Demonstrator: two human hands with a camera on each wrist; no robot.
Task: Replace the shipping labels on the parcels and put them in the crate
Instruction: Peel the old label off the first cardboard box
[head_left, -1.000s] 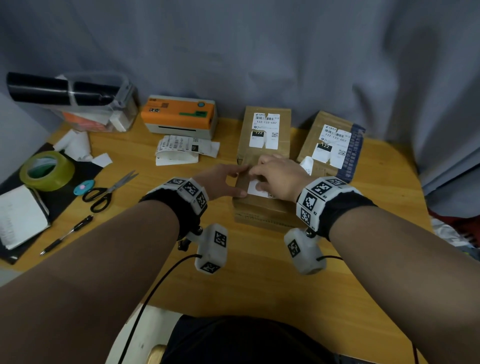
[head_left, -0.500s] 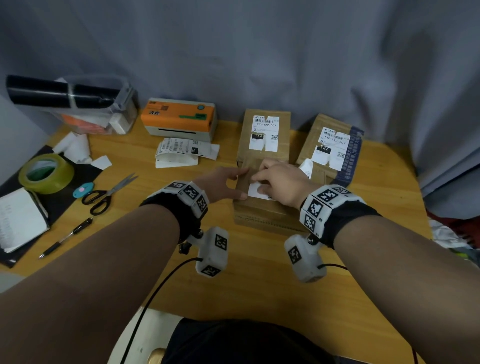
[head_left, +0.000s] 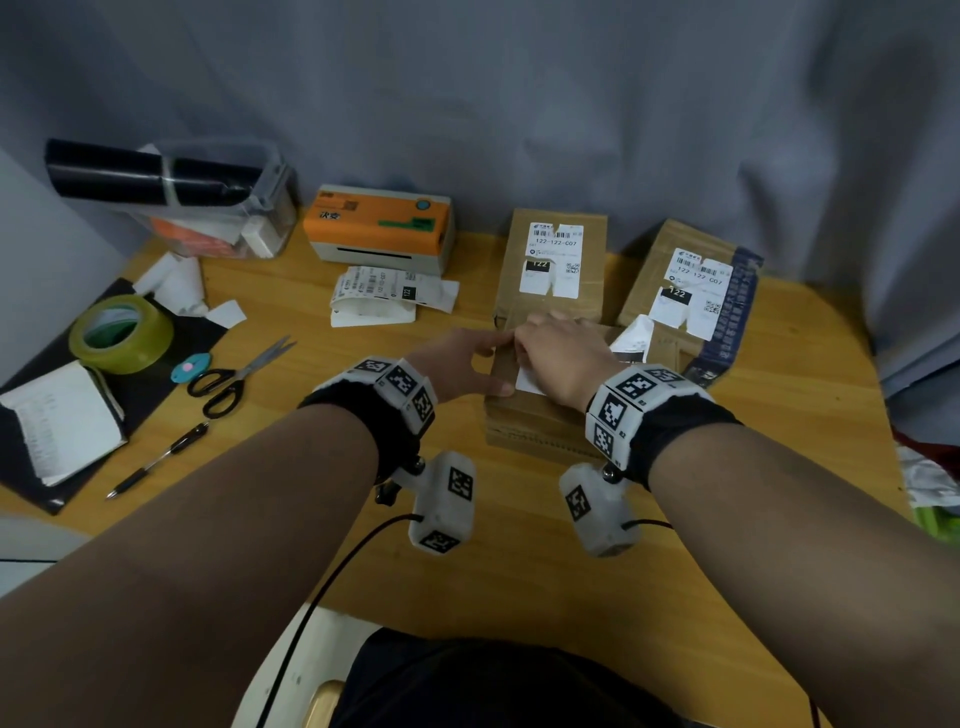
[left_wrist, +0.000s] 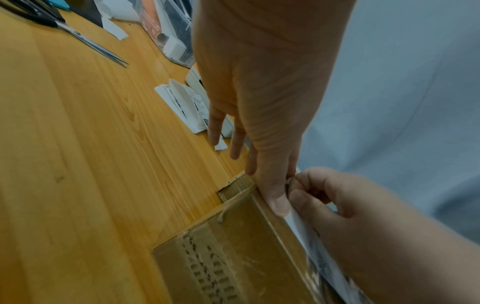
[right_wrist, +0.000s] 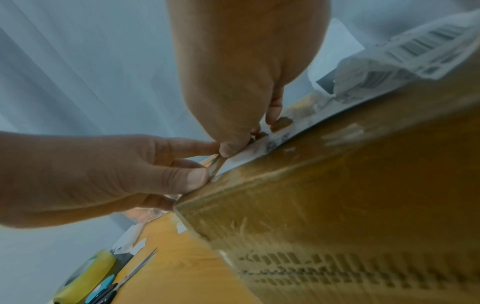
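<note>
A brown cardboard parcel (head_left: 530, 426) lies on the wooden table in front of me, with a white label (head_left: 527, 382) on its top. My right hand (head_left: 561, 353) covers most of the label. Its thumb and curled fingers pinch the label's (right_wrist: 259, 150) left edge at the far corner, seen in the right wrist view. My left hand (head_left: 462, 364) steadies the parcel (left_wrist: 233, 246) from the left. Its thumb presses on the top edge beside the label (left_wrist: 298, 224) and its other fingers are stretched out straight. The two hands' fingertips meet at the far left corner.
Two more parcels (head_left: 550, 260) (head_left: 685, 280) with torn labels stand behind. An orange label printer (head_left: 382, 223) with printed labels (head_left: 379, 291) is at the back left. Scissors (head_left: 234, 374), a tape roll (head_left: 122, 332), a pen (head_left: 156, 460) and a clear bin (head_left: 218, 208) sit further left.
Both hands stay on the parcel's top. The left index finger has crept slightly right to meet the right fingertips.
</note>
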